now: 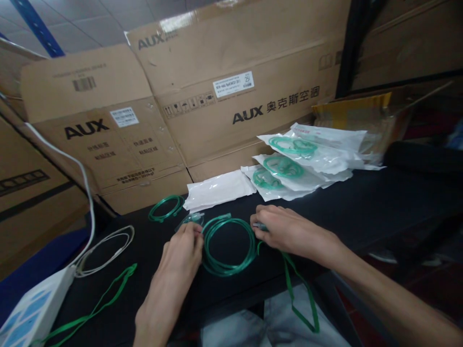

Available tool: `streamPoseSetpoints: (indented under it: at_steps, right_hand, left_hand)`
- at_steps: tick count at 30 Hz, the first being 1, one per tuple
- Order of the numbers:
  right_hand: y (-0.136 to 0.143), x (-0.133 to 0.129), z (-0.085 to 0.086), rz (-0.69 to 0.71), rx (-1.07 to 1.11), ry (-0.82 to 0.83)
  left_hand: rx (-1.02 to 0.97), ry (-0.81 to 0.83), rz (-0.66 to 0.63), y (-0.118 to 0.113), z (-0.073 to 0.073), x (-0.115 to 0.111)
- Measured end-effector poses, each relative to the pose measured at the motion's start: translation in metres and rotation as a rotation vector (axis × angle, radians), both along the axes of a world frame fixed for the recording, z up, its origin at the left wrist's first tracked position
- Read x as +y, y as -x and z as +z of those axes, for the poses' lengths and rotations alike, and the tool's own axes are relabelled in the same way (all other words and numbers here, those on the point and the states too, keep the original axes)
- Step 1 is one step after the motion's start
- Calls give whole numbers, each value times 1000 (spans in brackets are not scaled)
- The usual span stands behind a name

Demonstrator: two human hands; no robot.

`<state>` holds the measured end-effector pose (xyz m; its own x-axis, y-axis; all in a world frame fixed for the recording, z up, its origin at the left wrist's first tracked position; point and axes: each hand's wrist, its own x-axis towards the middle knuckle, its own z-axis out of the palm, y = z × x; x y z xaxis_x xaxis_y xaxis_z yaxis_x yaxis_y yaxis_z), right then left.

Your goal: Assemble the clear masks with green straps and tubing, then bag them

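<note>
My left hand point(183, 255) is closed, its fingertips at a clear plastic mask point(191, 219) with a pale connector; the hand covers much of the mask. Right beside those fingers lies a coil of green tubing point(229, 270) on the black table. On the coil's other side, my right hand point(277, 226) pinches a small greyish plastic piece point(260, 226), mostly hidden by the fingers. Below that hand a green elastic strap point(302, 303) dangles over the table's front edge; its upper end is hidden.
Behind the hands are a white packet point(219, 190), several bagged green tubing sets point(285, 166) and a smaller green coil point(166, 208). At left lie another green strap point(97, 306), a white cable point(106, 248) and a power strip point(43, 303). Large cardboard boxes point(231, 62) wall the back.
</note>
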<state>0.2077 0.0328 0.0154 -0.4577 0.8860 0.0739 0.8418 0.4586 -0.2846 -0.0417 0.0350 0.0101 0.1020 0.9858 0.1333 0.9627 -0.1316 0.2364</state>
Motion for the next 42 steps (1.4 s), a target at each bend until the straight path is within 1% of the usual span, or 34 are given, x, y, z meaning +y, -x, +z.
streamPoseSetpoints:
  at_steps: [2, 5, 8, 10, 17, 22, 25, 28, 33, 36, 38, 40, 42]
  right_hand:
    - [-1, 3, -1, 31, 44, -4]
    - [-4, 6, -5, 46, 109, 11]
    - [-3, 9, -10, 27, 145, 31]
    - [-1, 9, -12, 20, 159, 25]
    - [10, 6, -10, -11, 140, 28]
    - [15, 7, -12, 56, 206, 64]
    - [18, 9, -14, 112, 267, 61]
    - [22, 8, -14, 152, 320, 33]
    - [24, 5, -13, 163, 373, 38]
    - [22, 7, -16, 130, 400, 53]
    - [20, 10, -16, 135, 432, 65]
    - [17, 13, -12, 159, 488, 89]
    - [13, 16, -4, 161, 553, 106]
  left_hand:
    - [-35, -100, -13, -4, -4, 0]
    - [-24, -209, -78, -8, -17, 0]
    - [20, -194, -132, -9, -27, 1]
    - [35, -145, -143, -7, -28, 3]
    - [-44, -3, -191, -6, -16, 4]
    - [-133, 71, -218, -11, -10, 1]
    - [-174, 118, -291, -12, -8, -1]
    - [-187, 123, -343, -12, -7, -2]
    - [-198, 83, -343, -13, -6, -2]
    - [-213, 121, -326, -11, -3, -2]
    - [-210, 160, -330, -9, 1, -3]
    - [-198, 168, -345, -7, 6, -5]
    - [-201, 137, -364, -5, 12, -9]
